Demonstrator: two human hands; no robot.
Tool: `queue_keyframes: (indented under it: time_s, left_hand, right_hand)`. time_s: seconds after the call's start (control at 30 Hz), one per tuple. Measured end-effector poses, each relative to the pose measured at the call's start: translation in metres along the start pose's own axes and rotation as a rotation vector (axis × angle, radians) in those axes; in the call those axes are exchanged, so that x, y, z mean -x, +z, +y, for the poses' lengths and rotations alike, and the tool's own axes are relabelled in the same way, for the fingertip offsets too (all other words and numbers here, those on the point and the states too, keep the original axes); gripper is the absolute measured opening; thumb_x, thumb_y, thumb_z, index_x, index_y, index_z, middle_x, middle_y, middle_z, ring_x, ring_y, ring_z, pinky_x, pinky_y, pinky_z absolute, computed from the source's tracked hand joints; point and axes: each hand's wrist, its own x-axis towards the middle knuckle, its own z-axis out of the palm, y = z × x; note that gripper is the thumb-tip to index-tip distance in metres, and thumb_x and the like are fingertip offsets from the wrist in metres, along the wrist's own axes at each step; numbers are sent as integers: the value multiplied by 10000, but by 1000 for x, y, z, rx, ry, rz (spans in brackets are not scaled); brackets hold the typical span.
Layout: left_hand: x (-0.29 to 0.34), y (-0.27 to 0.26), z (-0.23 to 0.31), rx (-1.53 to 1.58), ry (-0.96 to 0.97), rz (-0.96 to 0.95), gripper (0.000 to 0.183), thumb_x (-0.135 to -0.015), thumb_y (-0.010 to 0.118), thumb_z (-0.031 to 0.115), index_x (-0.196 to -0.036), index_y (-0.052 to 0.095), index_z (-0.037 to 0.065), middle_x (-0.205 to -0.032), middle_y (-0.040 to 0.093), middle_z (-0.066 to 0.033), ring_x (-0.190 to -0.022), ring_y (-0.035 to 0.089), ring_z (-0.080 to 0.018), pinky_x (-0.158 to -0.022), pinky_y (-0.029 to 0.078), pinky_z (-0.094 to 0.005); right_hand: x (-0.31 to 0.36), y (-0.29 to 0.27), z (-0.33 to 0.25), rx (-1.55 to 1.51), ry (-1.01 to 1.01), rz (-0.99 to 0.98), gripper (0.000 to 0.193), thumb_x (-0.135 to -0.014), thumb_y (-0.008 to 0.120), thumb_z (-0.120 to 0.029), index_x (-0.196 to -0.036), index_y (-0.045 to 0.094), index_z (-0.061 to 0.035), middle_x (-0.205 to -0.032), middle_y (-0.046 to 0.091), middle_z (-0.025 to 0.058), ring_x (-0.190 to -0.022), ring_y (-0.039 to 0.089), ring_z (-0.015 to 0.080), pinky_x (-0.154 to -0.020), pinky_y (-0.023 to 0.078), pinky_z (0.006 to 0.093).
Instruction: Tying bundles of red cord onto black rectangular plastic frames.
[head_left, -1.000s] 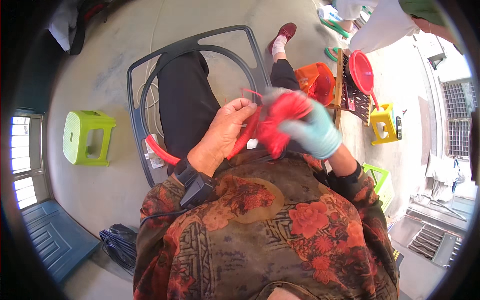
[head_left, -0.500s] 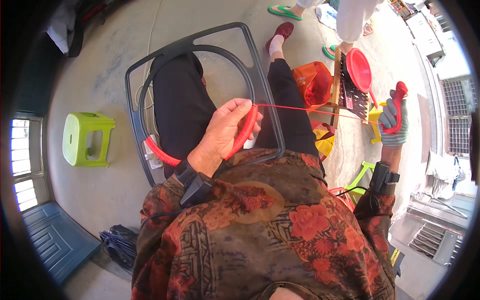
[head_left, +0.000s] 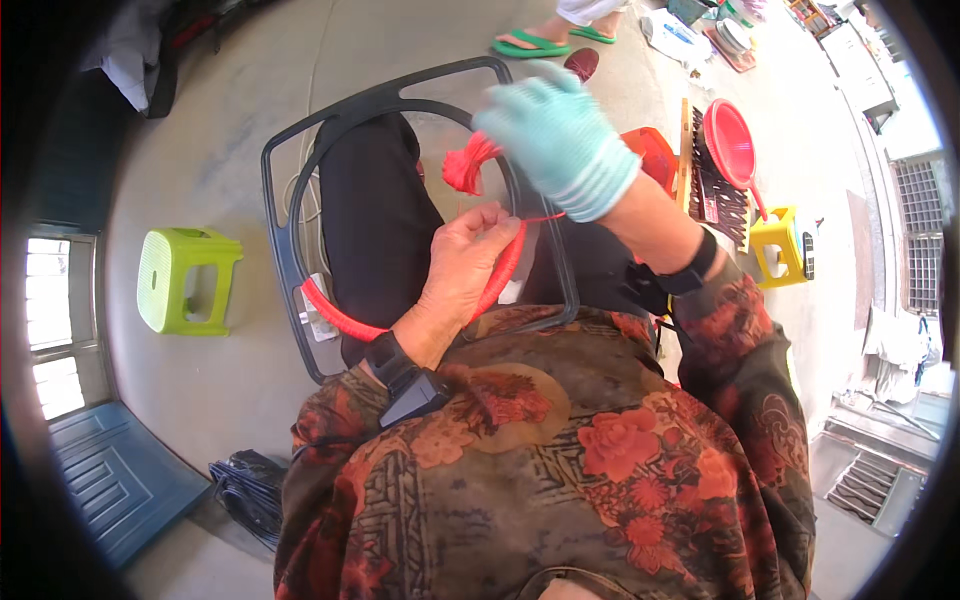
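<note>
A dark grey plastic frame (head_left: 283,235) with a ring inside it lies across my lap. Red cord (head_left: 345,323) is wound closely around the near part of the ring. My left hand (head_left: 465,255), bare, pinches the ring at the right end of this winding, thumb on top. Above the ring's right side is my right hand (head_left: 560,145), in a pale teal striped glove and smeared by motion. From its grip a bundle of red cord (head_left: 465,168) sticks out to the left. A short stretch of cord runs from the winding to beneath the glove.
A lime green stool (head_left: 190,280) stands at left. To the right are a red plastic basin with a handle (head_left: 730,143), a dark slotted rack and a yellow stool (head_left: 783,245). Another person's feet in green flip-flops (head_left: 530,45) are ahead. A black bag (head_left: 250,490) lies lower left.
My right hand has swung from far right, where it held the cord taut, leftward over the ring with the bundle. My left hand keeps its hold. The other person's feet have moved left.
</note>
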Motion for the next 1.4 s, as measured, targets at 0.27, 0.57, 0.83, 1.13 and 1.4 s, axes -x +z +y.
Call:
queue_keyframes:
  time_s: [0.27,0.57,0.83,1.13,1.4]
  left_hand:
    - [-1,-8,1,-313,217,25,131,-885,612,94,-964,577,-5,-839,595,-18,-719,543,-61,-647,452,-210]
    - [-3,-3,5,187,82,-252,120,-941,487,118,-991,526,17,-921,586,-37,-809,558,-87,-714,474,-231]
    - [4,-9,35,10,-179,-201,123,-951,508,175,-925,518,56,-828,613,-62,-613,607,-112,-486,532,-246]
    - [2,-6,18,135,-180,-217,143,-958,509,192,-933,509,51,-834,617,-91,-653,621,-142,-515,521,-245]
    - [4,2,17,191,-189,-161,146,-944,530,201,-912,515,60,-792,625,-103,-585,616,-159,-480,515,-254]
  right_hand:
    - [-19,12,-18,-352,-129,-181,251,-669,657,-167,-917,637,-130,-1120,576,73,-1076,530,289,-948,370,469]
    - [60,-29,-38,-399,127,-190,463,-590,705,-117,-1045,619,-121,-1201,529,133,-1184,461,362,-986,364,489]
    - [90,-39,-48,-1821,913,176,349,-799,664,-143,-1090,533,-1,-1074,613,119,-991,613,253,-910,469,416]
    - [225,-96,44,-2218,673,506,366,-977,427,-375,-1083,406,-24,-554,390,-31,-341,344,57,-333,331,216]
    - [245,-89,86,-1766,1201,732,401,-941,523,-344,-1172,486,-19,-593,397,-38,-405,340,48,-358,275,216]
